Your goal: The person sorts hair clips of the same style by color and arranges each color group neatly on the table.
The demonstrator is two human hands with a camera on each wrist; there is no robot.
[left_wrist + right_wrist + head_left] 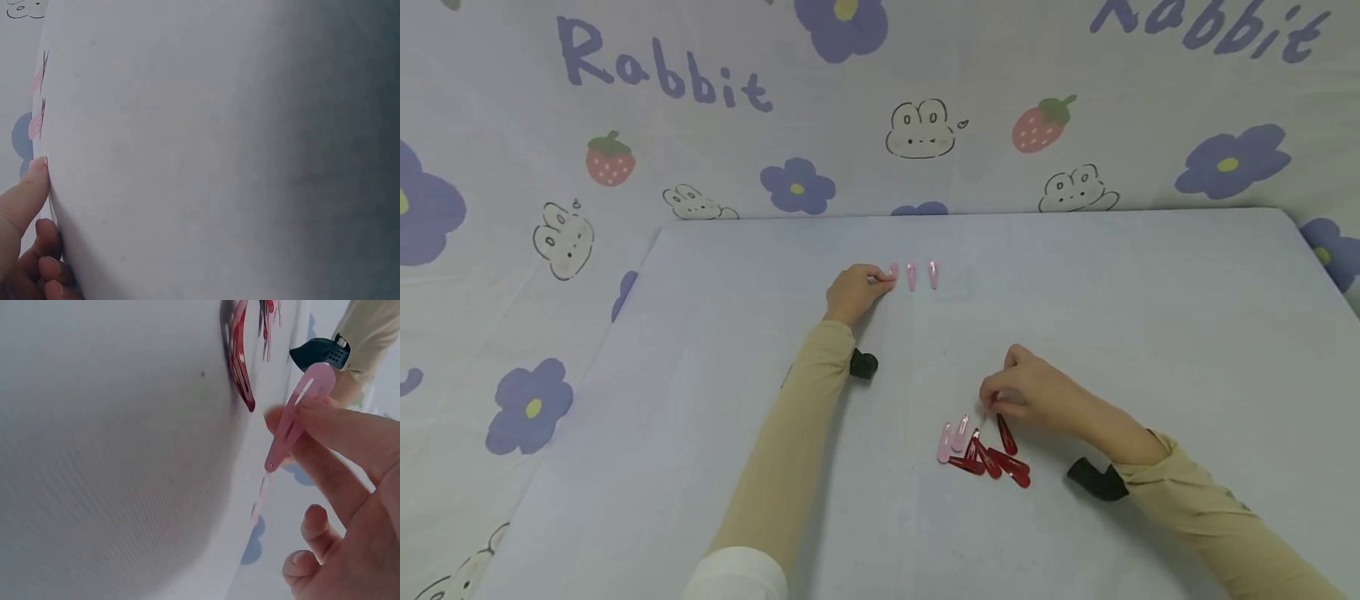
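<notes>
At the far side of the table, my left hand [854, 293] pinches a pink hair clip [893, 269] between thumb and fingertips. Two more pink hair clips, a nearer one [912, 277] and a farther one [933, 275], stand in a row to its right. My right hand [1045, 392] holds a pink snap hair clip [290, 434] between thumb and index finger, above the table. Just below that hand lies a loose pile of red hair clips [987, 460], with one red clip [1007, 435] closest to the fingers. Two pink clips [945, 443] lie at the pile's left.
A white-covered table [722, 400] carries everything. Behind it hangs a cloth [850, 133] printed with rabbits, strawberries and purple flowers. Dark wrist cameras sit under the left sleeve [805, 417] and the right sleeve [1202, 508].
</notes>
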